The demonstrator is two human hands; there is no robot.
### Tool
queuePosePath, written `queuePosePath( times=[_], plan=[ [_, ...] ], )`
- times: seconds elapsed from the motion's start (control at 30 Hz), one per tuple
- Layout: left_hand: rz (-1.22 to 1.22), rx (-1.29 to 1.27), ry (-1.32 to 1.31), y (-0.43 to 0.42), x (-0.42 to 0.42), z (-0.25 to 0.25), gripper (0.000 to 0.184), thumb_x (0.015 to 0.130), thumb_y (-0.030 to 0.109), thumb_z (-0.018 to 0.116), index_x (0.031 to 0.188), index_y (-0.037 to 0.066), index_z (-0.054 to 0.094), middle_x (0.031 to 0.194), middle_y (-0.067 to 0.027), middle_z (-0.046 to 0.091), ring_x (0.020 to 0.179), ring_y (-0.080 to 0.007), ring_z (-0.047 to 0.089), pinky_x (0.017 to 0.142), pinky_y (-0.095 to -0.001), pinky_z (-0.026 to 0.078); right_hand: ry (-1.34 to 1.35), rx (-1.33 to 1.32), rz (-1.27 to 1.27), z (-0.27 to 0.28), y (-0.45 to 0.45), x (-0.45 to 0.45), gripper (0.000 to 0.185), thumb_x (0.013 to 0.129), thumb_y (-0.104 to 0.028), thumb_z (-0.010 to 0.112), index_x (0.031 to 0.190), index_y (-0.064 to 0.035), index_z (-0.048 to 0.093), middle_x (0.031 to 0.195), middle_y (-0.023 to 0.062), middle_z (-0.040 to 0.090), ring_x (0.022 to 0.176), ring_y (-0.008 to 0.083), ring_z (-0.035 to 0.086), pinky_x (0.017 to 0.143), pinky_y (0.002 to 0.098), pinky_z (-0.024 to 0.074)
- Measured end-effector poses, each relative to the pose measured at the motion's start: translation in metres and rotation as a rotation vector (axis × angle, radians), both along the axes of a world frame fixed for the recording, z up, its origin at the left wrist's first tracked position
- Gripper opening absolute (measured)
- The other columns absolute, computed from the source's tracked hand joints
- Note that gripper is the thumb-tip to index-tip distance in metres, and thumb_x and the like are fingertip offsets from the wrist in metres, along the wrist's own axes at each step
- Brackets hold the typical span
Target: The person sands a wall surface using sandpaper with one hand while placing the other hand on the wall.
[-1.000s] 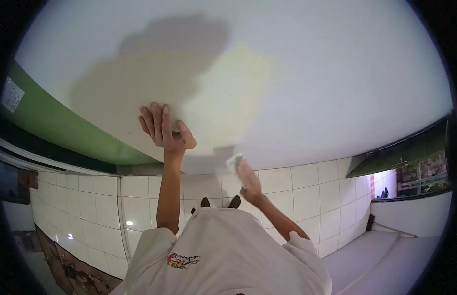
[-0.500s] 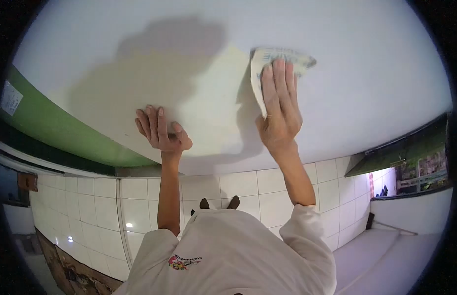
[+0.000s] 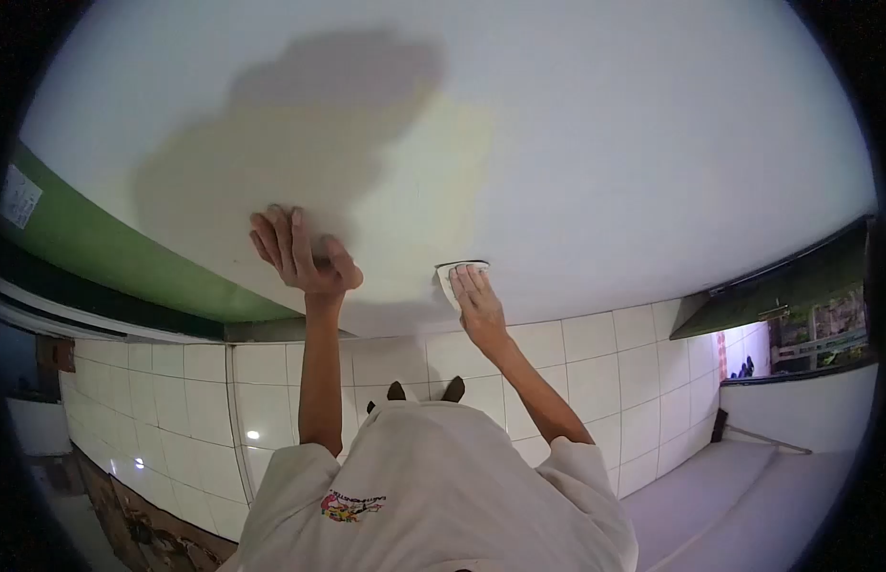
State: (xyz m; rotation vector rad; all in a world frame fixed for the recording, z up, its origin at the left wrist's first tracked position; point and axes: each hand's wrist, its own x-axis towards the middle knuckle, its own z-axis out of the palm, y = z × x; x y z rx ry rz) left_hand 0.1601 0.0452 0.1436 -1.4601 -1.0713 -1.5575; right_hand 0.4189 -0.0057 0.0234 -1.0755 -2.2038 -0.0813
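Against the pale wall, my left hand rests with its fingers apart, and nothing shows in it. To its right and slightly lower, my right hand presses a whitish sheet against the wall. The sheet looks like sandpaper with a dark underside, and its upper edge lifts a little above my fingertips. A yellowish patch marks the wall between and above my hands, partly under a large shadow.
A green band with a white label runs along the left. White floor tiles lie below the wall, with my feet on them. At the right is an opening beside a dark green panel; a brown mat lies lower left.
Between the earlier frames my right hand rose up the wall with the sheet; now it is back down near the wall's lower edge. My left hand has shifted slightly left.
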Motion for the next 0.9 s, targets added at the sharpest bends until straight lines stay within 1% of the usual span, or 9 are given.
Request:
queuePosePath(
  times=[0.13, 0.23, 0.27, 0.33, 0.4, 0.47, 0.57, 0.7, 0.9],
  plan=[
    [-0.005, -0.010, 0.011, -0.004, -0.001, 0.002, 0.051, 0.082, 0.022, 0.042, 0.128, -0.001, 0.049, 0.139, -0.0211, 0.042, 0.136, -0.0398, 0.027, 0.112, -0.0516, 0.014, 0.130, -0.256, 0.046, -0.018, -0.040, 0.002, 0.073, 0.063, 0.020, 0.043, 0.134, 0.0016, 0.042, 0.139, 0.0219, 0.039, 0.130, 0.0371, 0.037, 0.106, 0.0422, 0.0344],
    [0.009, -0.014, -0.003, 0.002, -0.003, 0.005, 0.051, 0.083, 0.022, 0.042, 0.129, 0.000, 0.048, 0.139, -0.0203, 0.042, 0.136, -0.0394, 0.027, 0.112, -0.0508, 0.014, 0.410, -0.203, 0.022, -0.005, -0.059, -0.002, 0.064, 0.069, 0.013, 0.043, 0.133, 0.0033, 0.042, 0.139, 0.0244, 0.038, 0.130, 0.0385, 0.036, 0.108, 0.0438, 0.0316],
    [0.007, -0.041, -0.009, -0.001, -0.001, 0.005, 0.051, 0.084, 0.022, 0.042, 0.129, 0.000, 0.048, 0.139, -0.0197, 0.042, 0.136, -0.0389, 0.027, 0.112, -0.0504, 0.014, 0.462, -0.053, 0.019, 0.008, -0.052, -0.003, 0.062, 0.070, 0.012, 0.042, 0.132, 0.0051, 0.043, 0.136, 0.0291, 0.040, 0.128, 0.0413, 0.039, 0.105, 0.0436, 0.0354],
    [0.013, -0.050, -0.013, -0.004, -0.001, 0.003, 0.050, 0.084, 0.021, 0.042, 0.129, 0.000, 0.048, 0.140, -0.0191, 0.042, 0.136, -0.0385, 0.028, 0.112, -0.0501, 0.014, 0.517, 0.251, -0.104, 0.074, -0.038, -0.014, 0.058, 0.072, 0.012, 0.040, 0.129, 0.0074, 0.045, 0.132, 0.0310, 0.043, 0.123, 0.0440, 0.043, 0.101, 0.0448, 0.0402],
    [0.006, -0.018, 0.000, -0.004, -0.004, 0.008, 0.048, 0.085, 0.019, 0.042, 0.129, 0.001, 0.048, 0.140, -0.0178, 0.041, 0.136, -0.0373, 0.028, 0.112, -0.0493, 0.014, 0.496, 0.457, -0.086, 0.150, -0.018, -0.016, 0.058, 0.075, 0.016, 0.035, 0.132, 0.0078, 0.042, 0.133, 0.0308, 0.043, 0.126, 0.0459, 0.039, 0.103, 0.0456, 0.0358],
    [0.006, -0.020, -0.003, -0.005, -0.004, 0.008, 0.048, 0.085, 0.019, 0.042, 0.129, 0.001, 0.048, 0.140, -0.0179, 0.041, 0.136, -0.0372, 0.028, 0.112, -0.0492, 0.014, 0.448, 0.506, -0.066, 0.227, 0.003, -0.026, 0.064, 0.068, 0.019, 0.037, 0.130, 0.0060, 0.046, 0.134, 0.0275, 0.044, 0.127, 0.0436, 0.038, 0.103, 0.0456, 0.0358],
    [-0.001, -0.015, 0.005, -0.003, -0.001, 0.005, 0.048, 0.085, 0.020, 0.041, 0.129, 0.001, 0.048, 0.141, -0.0179, 0.041, 0.136, -0.0370, 0.027, 0.113, -0.0489, 0.014, 0.353, 0.597, -0.032, 0.263, 0.049, -0.039, 0.072, 0.060, 0.021, 0.038, 0.129, 0.0052, 0.047, 0.135, 0.0254, 0.045, 0.129, 0.0417, 0.037, 0.106, 0.0480, 0.0317],
    [-0.009, -0.053, 0.033, 0.010, -0.005, -0.012, 0.050, 0.090, 0.029, 0.041, 0.130, -0.001, 0.046, 0.142, -0.0187, 0.037, 0.137, -0.0376, 0.025, 0.112, -0.0531, 0.016, 0.323, 0.601, -0.038, 0.226, 0.068, -0.040, 0.077, 0.053, 0.020, 0.039, 0.128, 0.0055, 0.049, 0.134, 0.0263, 0.045, 0.131, 0.0416, 0.034, 0.108, 0.0524, 0.0242],
    [0.015, -0.067, 0.038, 0.011, 0.000, -0.013, 0.055, 0.091, 0.034, 0.038, 0.132, -0.002, 0.043, 0.144, -0.0201, 0.035, 0.137, -0.0382, 0.023, 0.113, -0.0542, 0.013, 0.148, 0.448, -0.049, 0.091, 0.060, -0.019, 0.068, 0.056, 0.004, 0.053, 0.124, 0.0072, 0.052, 0.132, 0.0282, 0.045, 0.126, 0.0474, 0.038, 0.103, 0.0583, 0.0293]
  ],
)
